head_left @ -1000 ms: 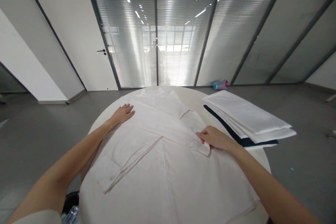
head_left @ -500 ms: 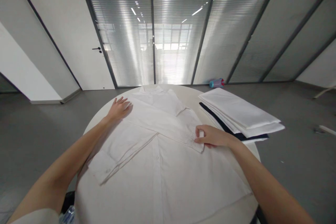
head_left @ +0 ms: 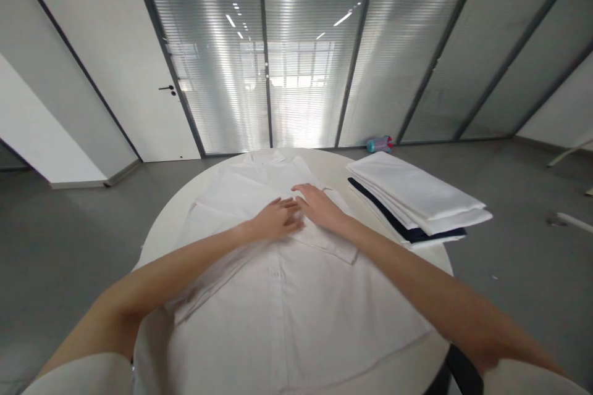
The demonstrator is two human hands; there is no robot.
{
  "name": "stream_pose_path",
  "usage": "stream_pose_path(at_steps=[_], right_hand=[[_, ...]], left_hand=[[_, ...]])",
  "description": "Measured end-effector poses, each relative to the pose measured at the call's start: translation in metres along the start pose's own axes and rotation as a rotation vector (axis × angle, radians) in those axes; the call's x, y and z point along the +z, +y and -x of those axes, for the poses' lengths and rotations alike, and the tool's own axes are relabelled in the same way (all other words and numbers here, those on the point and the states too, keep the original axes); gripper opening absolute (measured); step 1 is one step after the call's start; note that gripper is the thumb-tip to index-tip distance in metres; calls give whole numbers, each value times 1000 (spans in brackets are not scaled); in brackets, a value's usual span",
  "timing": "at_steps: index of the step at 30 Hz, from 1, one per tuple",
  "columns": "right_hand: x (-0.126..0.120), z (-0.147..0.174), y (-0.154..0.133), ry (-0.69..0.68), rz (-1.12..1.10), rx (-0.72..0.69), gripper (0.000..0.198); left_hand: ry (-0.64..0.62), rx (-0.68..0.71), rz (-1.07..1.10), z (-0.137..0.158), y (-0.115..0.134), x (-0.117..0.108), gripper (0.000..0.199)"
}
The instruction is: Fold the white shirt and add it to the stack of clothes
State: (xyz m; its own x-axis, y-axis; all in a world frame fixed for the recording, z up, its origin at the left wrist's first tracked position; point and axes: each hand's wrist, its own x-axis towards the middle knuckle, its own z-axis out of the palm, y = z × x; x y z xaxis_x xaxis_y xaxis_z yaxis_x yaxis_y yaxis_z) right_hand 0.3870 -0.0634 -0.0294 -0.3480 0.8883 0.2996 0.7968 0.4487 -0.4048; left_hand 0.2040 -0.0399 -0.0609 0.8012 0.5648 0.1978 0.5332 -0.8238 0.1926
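Observation:
A white button-up shirt (head_left: 324,315) lies spread on the round table, its collar toward the far edge and its sleeves folded across the front. My left hand (head_left: 279,220) rests over the middle of the shirt, fingers stretched out and slightly blurred. Right beside it, my right hand (head_left: 319,205) lies on the cloth with its fingers extended. The two hands nearly meet at the fingertips, and whether they touch is hard to see. Neither hand holds anything that shows. My forearms cover parts of both sleeves.
A stack of folded white cloth (head_left: 417,188) with a dark navy layer (head_left: 393,213) sits on the right of the white table (head_left: 162,228), overhanging its edge. A blue and pink object (head_left: 380,144) lies on the floor by the glass wall. A door (head_left: 167,123) stands at the left.
My left hand has moved right from the shirt's left shoulder area to its middle. My right hand has left the sleeve cuff and moved up and left beside it.

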Motion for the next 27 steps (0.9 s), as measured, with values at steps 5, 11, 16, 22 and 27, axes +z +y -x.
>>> stream_pose_path(at_steps=[5, 11, 16, 22, 27], right_hand=[[33, 23, 31, -184, 74, -51, 66], [10, 65, 53, -321, 182, -75, 72], [6, 84, 60, -262, 202, -42, 68], [-2, 87, 50, -279, 219, -31, 66], [-18, 26, 43, -200, 158, 4, 35]], left_hand=[[-39, -29, -58, 7, 9, 27, 70], [-37, -17, -84, 9, 6, 27, 72], [-30, 2, -74, 11, 11, 27, 70], [-12, 19, 52, 7, 6, 28, 66], [251, -383, 584, -37, -62, -1, 41]])
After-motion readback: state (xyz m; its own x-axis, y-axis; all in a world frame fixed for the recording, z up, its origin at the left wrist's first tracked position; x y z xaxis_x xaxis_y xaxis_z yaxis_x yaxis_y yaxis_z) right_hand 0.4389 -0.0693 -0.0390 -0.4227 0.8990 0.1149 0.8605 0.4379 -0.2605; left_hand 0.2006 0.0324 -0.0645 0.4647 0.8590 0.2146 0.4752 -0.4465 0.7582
